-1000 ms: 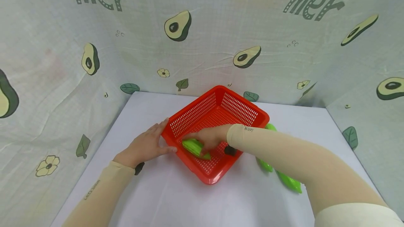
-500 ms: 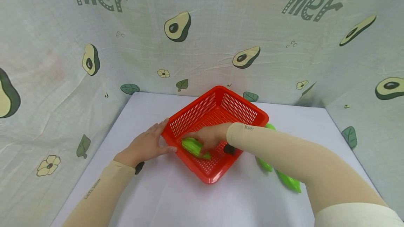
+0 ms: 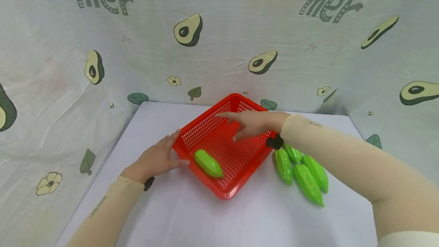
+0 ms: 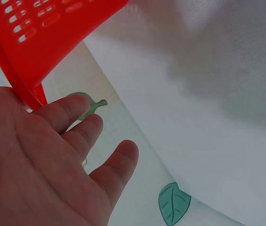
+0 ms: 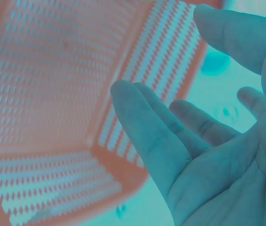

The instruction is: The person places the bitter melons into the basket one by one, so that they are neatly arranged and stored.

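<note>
A red plastic basket with slotted walls sits turned at an angle on the table. In its near left part lies a green, ridged, pointed fruit, like a star fruit. My left hand rests at the basket's left corner, thumb and fingers spread along the rim; the left wrist view has its fingers loosely extended beside the red wall. Over the basket's back half is my right hand, palm facing down and holding nothing. In the right wrist view its fingers are parted.
Several more green ridged fruits lie close together on the white table, right of the basket and beside my right forearm. A pale cloth printed with avocados and leaves hangs behind the table and along both sides.
My right hand has let go of the green fruit in the basket and moved up, back and to the right. The left hand has stayed at the corner.
</note>
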A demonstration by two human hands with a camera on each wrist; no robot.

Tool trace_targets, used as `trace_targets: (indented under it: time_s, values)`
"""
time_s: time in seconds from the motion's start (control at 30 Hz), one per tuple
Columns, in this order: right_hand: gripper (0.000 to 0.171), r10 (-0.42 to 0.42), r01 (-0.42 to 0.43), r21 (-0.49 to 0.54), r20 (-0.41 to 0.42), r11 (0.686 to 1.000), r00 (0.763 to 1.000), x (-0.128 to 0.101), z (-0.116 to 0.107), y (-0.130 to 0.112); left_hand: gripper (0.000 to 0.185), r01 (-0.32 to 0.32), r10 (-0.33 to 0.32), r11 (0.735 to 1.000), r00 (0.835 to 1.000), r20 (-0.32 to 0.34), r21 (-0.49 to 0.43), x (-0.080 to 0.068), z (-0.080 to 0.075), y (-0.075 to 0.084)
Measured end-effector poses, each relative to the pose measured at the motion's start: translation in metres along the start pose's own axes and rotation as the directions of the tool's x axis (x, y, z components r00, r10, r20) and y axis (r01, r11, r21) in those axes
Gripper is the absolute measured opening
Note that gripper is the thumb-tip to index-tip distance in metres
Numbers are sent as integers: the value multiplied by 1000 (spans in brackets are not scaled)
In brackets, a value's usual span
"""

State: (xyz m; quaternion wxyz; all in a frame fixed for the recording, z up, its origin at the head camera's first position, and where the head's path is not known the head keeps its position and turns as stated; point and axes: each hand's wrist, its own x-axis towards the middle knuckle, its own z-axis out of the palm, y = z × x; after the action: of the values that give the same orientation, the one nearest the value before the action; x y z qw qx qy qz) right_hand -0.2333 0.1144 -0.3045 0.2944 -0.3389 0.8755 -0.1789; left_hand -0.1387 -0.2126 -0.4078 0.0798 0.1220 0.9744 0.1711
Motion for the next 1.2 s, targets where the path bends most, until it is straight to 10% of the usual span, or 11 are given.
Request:
trace_targets:
  time_s: [0.5,1.2]
  values:
    - [84,123,-89,173,-199,981,972,-125,-10,95,124,-3,3,1000,1000,-2,-11,-2,-1,0]
    - [87,275,-205,255,-281,945,919,-211,105,185,125,-5,5,1000,1000,-10,-7,1,3,-1]
